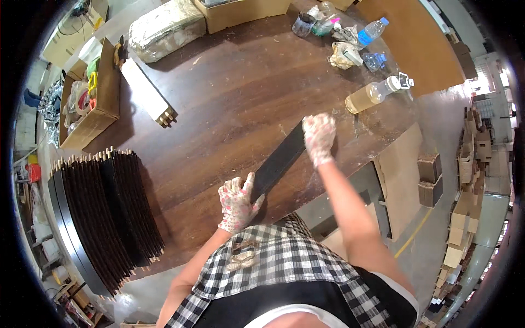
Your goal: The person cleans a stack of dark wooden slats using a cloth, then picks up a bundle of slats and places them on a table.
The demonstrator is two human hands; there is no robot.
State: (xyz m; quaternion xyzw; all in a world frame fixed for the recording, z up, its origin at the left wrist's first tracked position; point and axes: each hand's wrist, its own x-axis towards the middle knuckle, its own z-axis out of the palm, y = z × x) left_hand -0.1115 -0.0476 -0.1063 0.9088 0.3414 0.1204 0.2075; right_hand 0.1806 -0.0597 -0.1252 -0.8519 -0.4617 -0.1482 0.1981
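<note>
A long flat black board point(280, 162) lies slantwise on the brown table in front of me. My left hand point(236, 203), in a white glove with pink dots, grips its near left end, with the thumb and index finger along the board. At its far right end my right hand point(319, 135), gloved the same way, is closed into a fist against the board's tip. Whatever its fingers hold is hidden. To the left, several black boards point(104, 213) stand packed in a row, with light wooden pegs protruding from their ends.
A white strip point(145, 90) with wooden pegs lies beyond the row, beside an open cardboard box point(101, 117) of tapes. A wrapped bundle point(167, 30) sits at the back. Toward the right are a bottle of yellowish liquid point(367, 98), a blue-capped bottle point(372, 33) and crumpled waste.
</note>
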